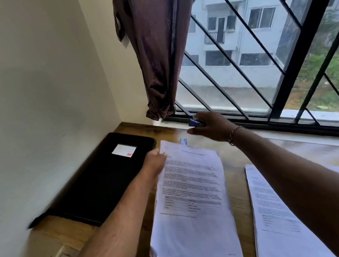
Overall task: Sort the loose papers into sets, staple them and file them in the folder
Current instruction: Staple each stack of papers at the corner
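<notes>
Two hands are busy at a wooden desk [236, 159]. The left hand [154, 161] pinches the top left corner of a set of printed papers [192, 198], thumb on top. The sheets lie flat on the desk and run from that hand down toward the person. The right hand [214, 126] is stretched far out, past the top of those papers, close to the window ledge. Its fingers curl over a blue stapler [194, 123] and the thumb sits under it, so it looks like it holds the stapler. The picture is a bit blurry there.

Just left of the left hand lies the black folder [98, 176], shut and flat, with a white label on it. Under the right arm lies another pile of papers [276, 211], not held by anyone. A small blue and white thing [183, 141] sits between the two hands, right at the top edge of the held papers. I cannot tell what it is.

What could go wrong? The left hand only holds one corner, so the sheets could slide apart, and then the staple would miss some pages. The right arm hangs over the other pile, so when it comes back it could brush those sheets and mix them up. The stapler could also bite in the wrong spot if the edges are not lined up first.
</notes>
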